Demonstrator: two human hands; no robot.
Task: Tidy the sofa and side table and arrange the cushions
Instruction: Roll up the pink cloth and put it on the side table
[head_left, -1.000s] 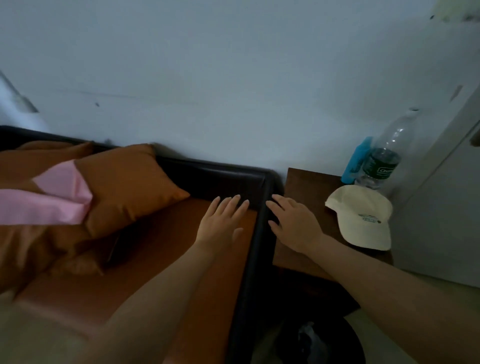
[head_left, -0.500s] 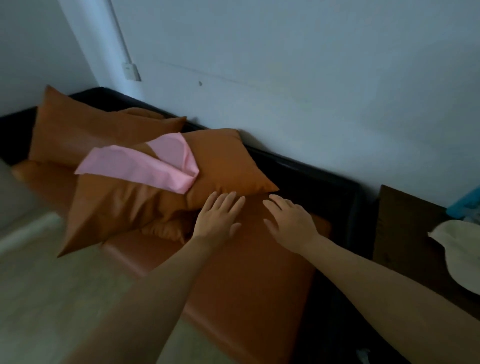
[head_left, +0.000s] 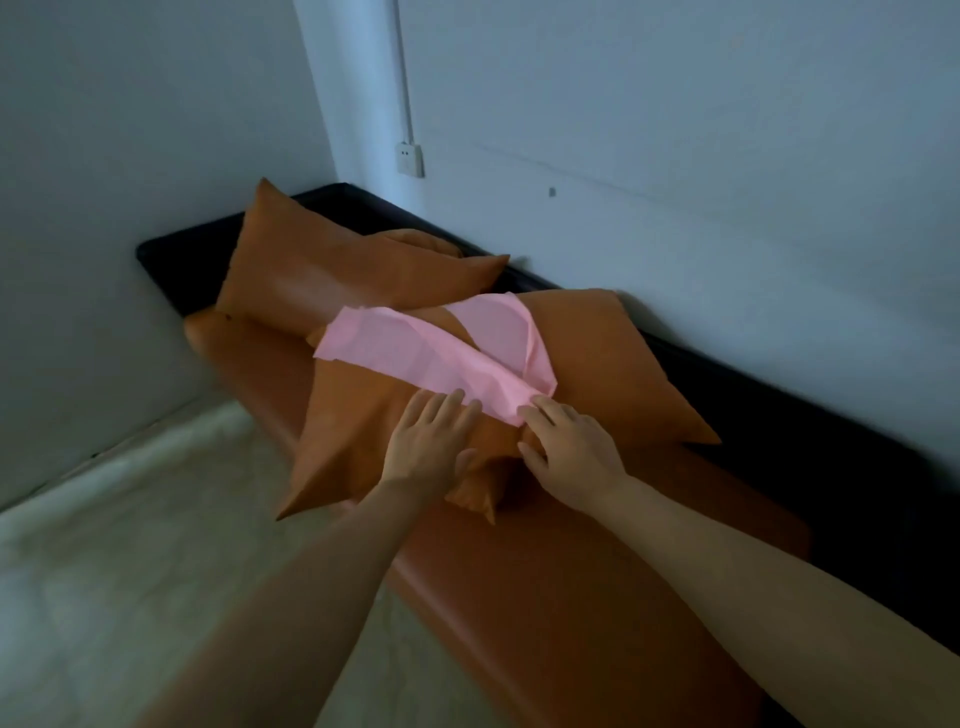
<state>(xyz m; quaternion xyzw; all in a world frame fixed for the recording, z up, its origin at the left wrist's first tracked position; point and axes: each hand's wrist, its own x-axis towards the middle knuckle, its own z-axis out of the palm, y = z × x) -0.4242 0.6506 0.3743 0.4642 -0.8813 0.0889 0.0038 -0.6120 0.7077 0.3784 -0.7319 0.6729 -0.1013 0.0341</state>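
Note:
Orange cushions lie piled on an orange sofa seat (head_left: 571, 582) with a black frame (head_left: 810, 395). A pink cloth (head_left: 436, 353) is draped over the front cushion (head_left: 363, 415) and the right cushion (head_left: 618, 374). A third cushion (head_left: 332, 270) leans at the far left end. My left hand (head_left: 428, 447) lies flat on the front cushion, fingertips at the cloth's near edge. My right hand (head_left: 566, 447) has straight fingers touching the cloth's near corner. A small cushion (head_left: 478, 491) pokes out beneath both hands.
Pale floor (head_left: 156, 545) runs along the sofa's left and near side. White walls meet in a corner behind the sofa, with a socket (head_left: 409, 158) and cable duct above. The right half of the seat carries no cushions.
The view has swung left from the side table to the sofa's far end. Both hands have moved from the armrest area to the cushion pile and now reach the pink cloth.

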